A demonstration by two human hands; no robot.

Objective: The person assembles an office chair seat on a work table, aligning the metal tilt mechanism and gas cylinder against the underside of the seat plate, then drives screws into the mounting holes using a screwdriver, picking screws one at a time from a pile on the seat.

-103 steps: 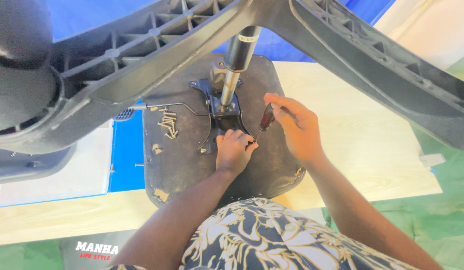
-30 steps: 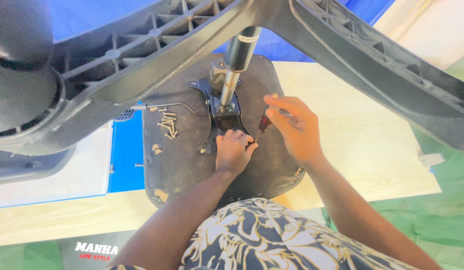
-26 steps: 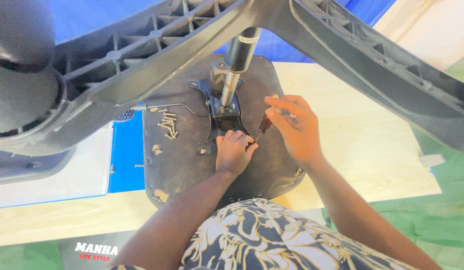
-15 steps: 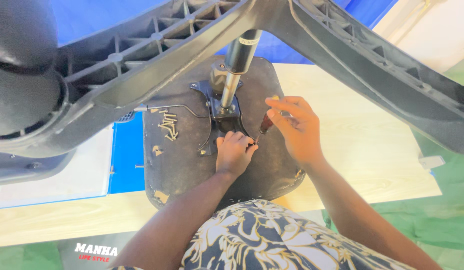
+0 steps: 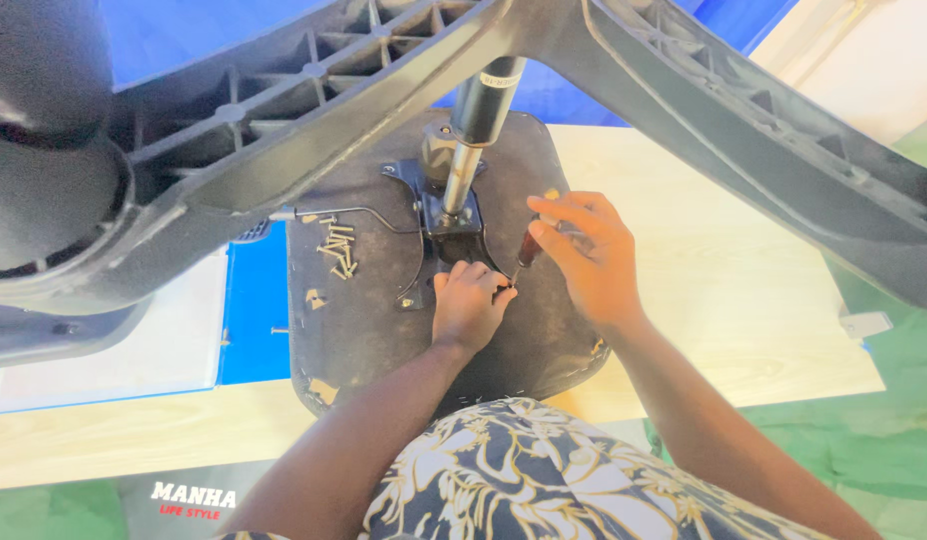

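I am seeing right hand [image 5: 589, 255] gripping screwdriver [image 5: 525, 250] by its handle | left hand [image 5: 469, 305] pinching closed at the tip; small screw probably slippery | seat underside [image 5: 369, 320] stiff, heavy

Dark-handled screwdriver [image 5: 525, 250] stands tilted on upturned seat base [image 5: 364, 310].

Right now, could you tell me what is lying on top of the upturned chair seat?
A pile of loose screws, a bent wire lever and the black metal plate holding the gas cylinder. The left hand covers the plate's near edge.
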